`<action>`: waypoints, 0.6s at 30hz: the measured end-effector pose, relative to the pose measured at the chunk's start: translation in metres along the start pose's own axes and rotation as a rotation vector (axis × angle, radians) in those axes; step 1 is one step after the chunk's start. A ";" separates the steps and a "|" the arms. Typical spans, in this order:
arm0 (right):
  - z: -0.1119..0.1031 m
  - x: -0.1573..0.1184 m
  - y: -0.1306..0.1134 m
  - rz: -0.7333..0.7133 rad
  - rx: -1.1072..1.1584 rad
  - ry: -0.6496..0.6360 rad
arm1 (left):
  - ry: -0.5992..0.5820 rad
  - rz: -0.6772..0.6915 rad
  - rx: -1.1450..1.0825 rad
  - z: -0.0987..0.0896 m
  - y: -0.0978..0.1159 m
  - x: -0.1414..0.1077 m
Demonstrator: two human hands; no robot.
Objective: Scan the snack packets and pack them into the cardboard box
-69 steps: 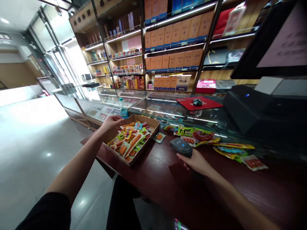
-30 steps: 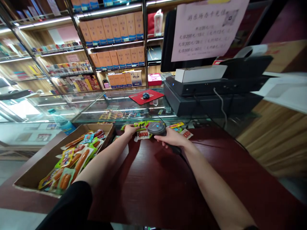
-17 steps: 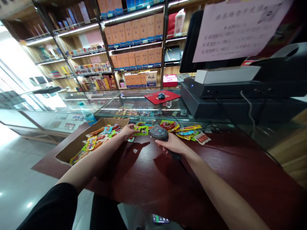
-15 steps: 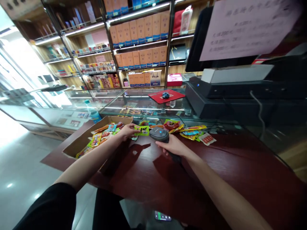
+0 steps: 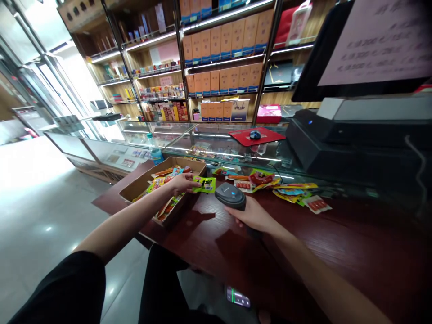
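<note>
My left hand [image 5: 183, 183] pinches a green snack packet [image 5: 205, 184] by its left end, beside the right edge of a cardboard box [image 5: 199, 167]. Inside that box lie several colourful snack packets [image 5: 158, 182], partly covered by my left forearm. My right hand [image 5: 253, 215] is wrapped round the handle of a dark grey barcode scanner [image 5: 230, 195]. A small blue light glows on top of the scanner, and its head points left toward the green packet. Behind the scanner, more snack packets [image 5: 293, 193] lie in a loose row on the dark red table.
A glass display counter [image 5: 216, 141] runs behind the table [image 5: 202, 238], with a computer mouse [image 5: 255, 134] on a red mat [image 5: 276, 135]. A monitor [image 5: 313, 58] and black cash drawer [image 5: 310, 148] stand at right. A blue bottle [image 5: 155, 153] is behind the box. A lit phone [image 5: 238, 297] shows below.
The view has swung left, so everything appears farther right. Both hands keep their hold on the packet and scanner. A white-edged packet of red pieces now shows behind the scanner.
</note>
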State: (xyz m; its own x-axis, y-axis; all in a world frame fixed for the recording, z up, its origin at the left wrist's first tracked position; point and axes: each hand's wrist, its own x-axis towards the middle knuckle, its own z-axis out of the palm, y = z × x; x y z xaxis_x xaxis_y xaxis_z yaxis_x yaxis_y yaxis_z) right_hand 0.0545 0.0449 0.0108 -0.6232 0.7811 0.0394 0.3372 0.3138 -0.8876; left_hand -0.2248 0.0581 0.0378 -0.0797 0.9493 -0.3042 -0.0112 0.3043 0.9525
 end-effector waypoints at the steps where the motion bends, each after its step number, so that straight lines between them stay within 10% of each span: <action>1: 0.000 0.000 0.000 0.005 0.001 0.000 | -0.002 -0.001 -0.004 0.000 0.000 -0.001; 18: 0.004 0.001 0.004 0.008 0.011 -0.022 | 0.060 -0.014 -0.009 -0.022 0.008 -0.015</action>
State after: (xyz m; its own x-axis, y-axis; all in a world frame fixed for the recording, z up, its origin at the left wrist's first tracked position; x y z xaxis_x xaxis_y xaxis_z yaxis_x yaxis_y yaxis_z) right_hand 0.0519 0.0446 0.0057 -0.6359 0.7714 0.0227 0.3341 0.3016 -0.8930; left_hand -0.2458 0.0446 0.0500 -0.1394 0.9384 -0.3162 -0.0212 0.3164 0.9484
